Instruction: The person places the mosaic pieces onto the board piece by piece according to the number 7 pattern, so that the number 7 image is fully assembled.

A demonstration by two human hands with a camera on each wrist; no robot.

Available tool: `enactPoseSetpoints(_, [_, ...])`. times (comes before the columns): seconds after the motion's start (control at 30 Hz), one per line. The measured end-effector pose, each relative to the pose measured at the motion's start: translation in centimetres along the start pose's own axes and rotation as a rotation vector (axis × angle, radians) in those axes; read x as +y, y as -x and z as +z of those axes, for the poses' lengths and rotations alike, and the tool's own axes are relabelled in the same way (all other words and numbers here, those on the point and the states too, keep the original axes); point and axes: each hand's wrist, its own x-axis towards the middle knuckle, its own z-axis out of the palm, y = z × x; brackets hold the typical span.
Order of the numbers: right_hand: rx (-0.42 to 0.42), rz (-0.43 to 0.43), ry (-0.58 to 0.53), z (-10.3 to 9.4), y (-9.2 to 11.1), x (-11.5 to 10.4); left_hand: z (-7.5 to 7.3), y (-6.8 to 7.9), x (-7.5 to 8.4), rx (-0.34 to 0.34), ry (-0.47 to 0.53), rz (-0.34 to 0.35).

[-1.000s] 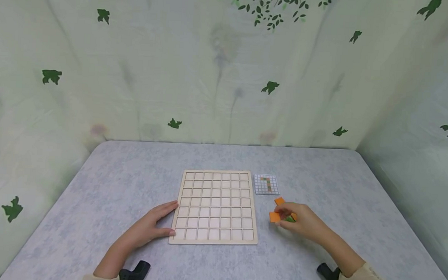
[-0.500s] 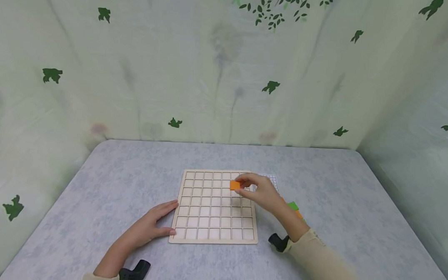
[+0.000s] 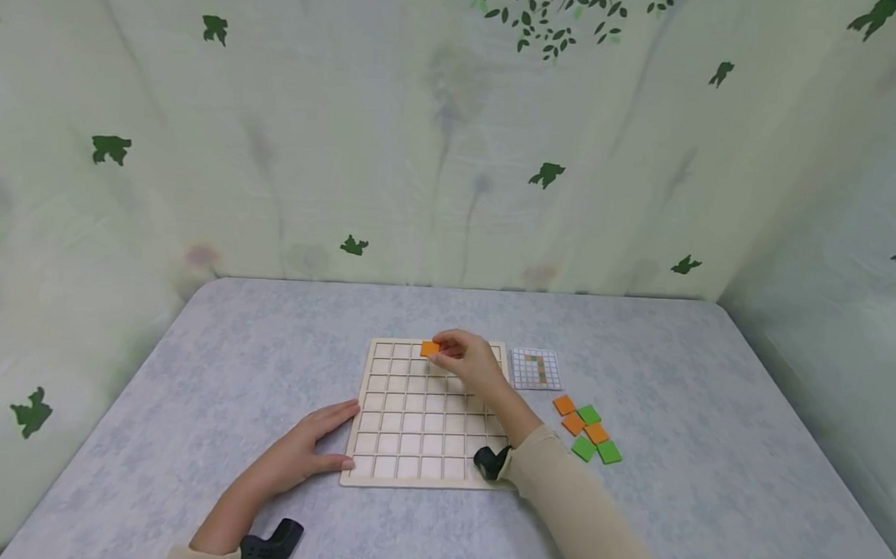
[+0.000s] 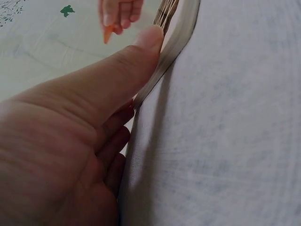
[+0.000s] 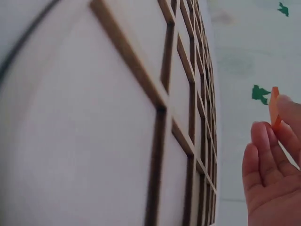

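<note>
A square wooden grid board [image 3: 410,413] lies in the middle of the table. Over its far rows, my right hand [image 3: 468,362] pinches an orange square tile [image 3: 429,349] between thumb and fingers. The right wrist view shows this orange tile [image 5: 274,107] edge-on, held above the board's raised ribs. My left hand [image 3: 301,448] rests at the board's left edge with fingers spread, thumb near the front corner. In the left wrist view the left thumb [image 4: 117,70] lies on the board's rim [image 4: 176,52], the other fingers along its side.
Right of the board lies a small printed card [image 3: 537,369] with a coloured grid pattern. Several loose orange and green tiles, among them a green tile [image 3: 609,452] and an orange tile [image 3: 564,405], lie in front of it. A patterned curtain [image 3: 311,140] hangs behind the table.
My right hand took an orange tile from the loose tiles on the right and carried it left and away, over the board's far rows. The left hand stays at the board's edge.
</note>
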Motion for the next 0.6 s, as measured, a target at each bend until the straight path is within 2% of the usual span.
enactPoseSetpoints(0.2, [-0.064, 0.048, 0.084, 1.1, -0.6, 1.5, 0.0, 0.0, -0.1, -0.002, -0.017, -0.006])
enactPoseSetpoints(0.37, [-0.103, 0.054, 0.192, 1.8, -0.9, 1.6, 0.0, 0.0, -0.1, -0.004, -0.018, -0.005])
enactPoseSetpoints(0.6, [-0.131, 0.052, 0.243, 1.9, -0.9, 1.2, 0.1, -0.1, 0.0, -0.003, -0.006, -0.002])
